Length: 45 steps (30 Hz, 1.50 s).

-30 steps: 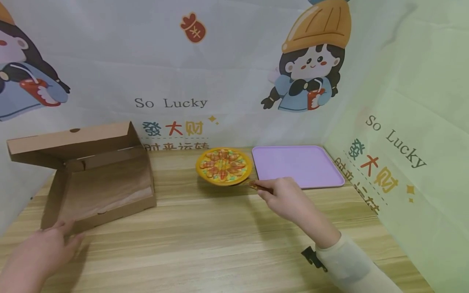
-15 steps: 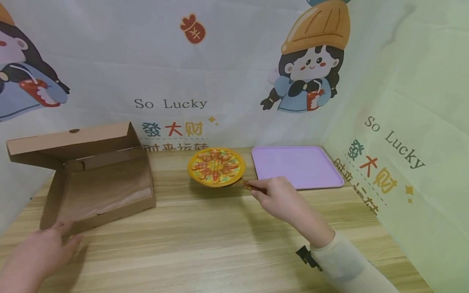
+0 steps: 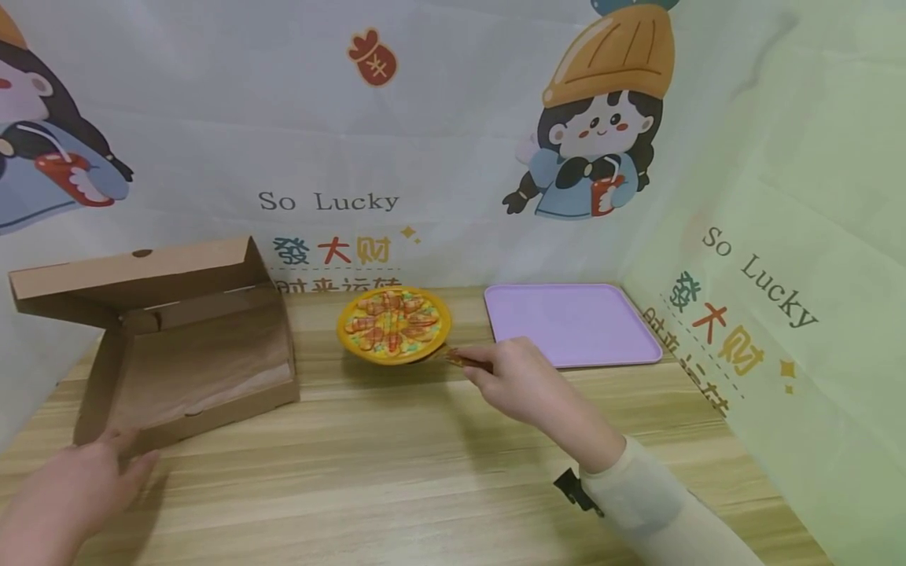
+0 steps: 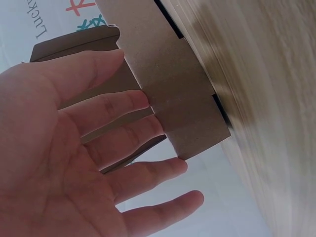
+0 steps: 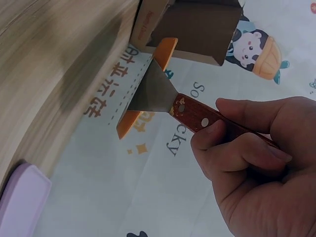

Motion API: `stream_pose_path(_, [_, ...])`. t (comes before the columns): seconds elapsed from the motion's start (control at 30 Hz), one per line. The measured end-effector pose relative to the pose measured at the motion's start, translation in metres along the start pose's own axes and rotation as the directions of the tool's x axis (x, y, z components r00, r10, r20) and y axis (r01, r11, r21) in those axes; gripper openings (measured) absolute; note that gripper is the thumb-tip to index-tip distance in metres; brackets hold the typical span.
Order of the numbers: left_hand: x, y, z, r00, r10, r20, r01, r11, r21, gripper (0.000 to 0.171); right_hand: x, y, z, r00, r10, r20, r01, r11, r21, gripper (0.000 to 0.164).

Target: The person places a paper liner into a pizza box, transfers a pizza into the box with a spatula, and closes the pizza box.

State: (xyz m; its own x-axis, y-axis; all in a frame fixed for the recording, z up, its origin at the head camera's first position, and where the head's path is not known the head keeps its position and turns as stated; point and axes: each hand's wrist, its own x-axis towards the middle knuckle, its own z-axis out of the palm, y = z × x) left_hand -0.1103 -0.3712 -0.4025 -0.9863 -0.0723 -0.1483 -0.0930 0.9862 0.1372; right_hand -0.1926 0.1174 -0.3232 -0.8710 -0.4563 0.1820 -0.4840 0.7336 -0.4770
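My right hand (image 3: 531,389) grips the riveted wooden handle of a spatula (image 5: 197,116), fingers curled round it in the right wrist view. On its metal blade rests a toy-like pizza (image 3: 393,324) with an orange rim and red, yellow and green topping, held over the table with a shadow beneath. To the left stands a brown cardboard pizza box (image 3: 233,407), lid raised and nothing inside. My left hand (image 3: 78,487) is at the box's near left corner. Its fingers (image 4: 116,106) are extended and spread, some tips right at the cardboard edge.
A lilac tray (image 3: 573,322) lies at the back right, bare. The wood-grain table (image 3: 396,479) meets a printed cloth backdrop (image 3: 453,157) behind and on the right side. A black buckle (image 3: 576,491) hangs at my right sleeve.
My right hand has moved left with the spatula and pizza, away from the tray and closer to the box. The left hand and the box have stayed nearly where they were.
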Motion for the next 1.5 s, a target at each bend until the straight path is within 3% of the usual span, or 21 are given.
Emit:
stream_pose_path(0.9, [-0.001,0.005,-0.003,0.999,-0.023,0.035,0.023,1.000,0.008,0.070,0.018,-0.031,0.011,0.993,-0.100,0.055,0.099,0.995,0.009,0.031])
stream_pose_path(1.3, [0.000,0.004,-0.001,0.999,-0.025,0.019,0.025,1.000,0.008,0.070,0.031,-0.048,0.016,0.987,-0.105,0.123,0.108,0.994,-0.015,0.029])
stream_pose_path(1.5, [-0.003,0.003,0.001,1.000,-0.003,-0.023,0.003,1.000,0.004,0.069,0.040,-0.056,0.019,0.980,-0.125,0.152,0.128,0.992,-0.008,0.029])
